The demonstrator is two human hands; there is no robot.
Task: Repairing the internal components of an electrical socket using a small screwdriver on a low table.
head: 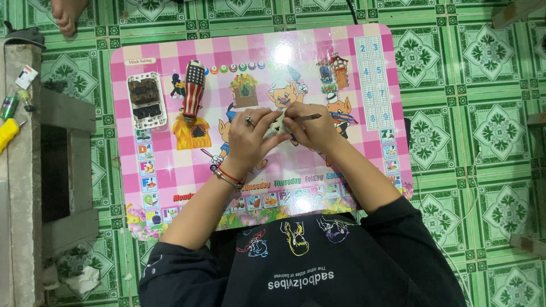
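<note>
My left hand (248, 138), with a ring and red and metal bracelets at the wrist, grips a small white part (277, 125) over the middle of the pink checkered cartoon table (170, 165). My right hand (314, 128) holds a thin metal tool (310, 117) whose tip points right, and its fingers press against the same white part. Most of that part is hidden between my fingers. To the left on the table lie a white plate with dark blocks (147, 99) and a striped red and white handset-shaped device (193, 90).
A green patterned tile floor (455, 142) surrounds the low table. A grey concrete ledge (17, 142) at the left carries a yellow-handled tool (8, 133) and small bottles (14, 99). Another person's bare foot (65, 14) shows at the top left.
</note>
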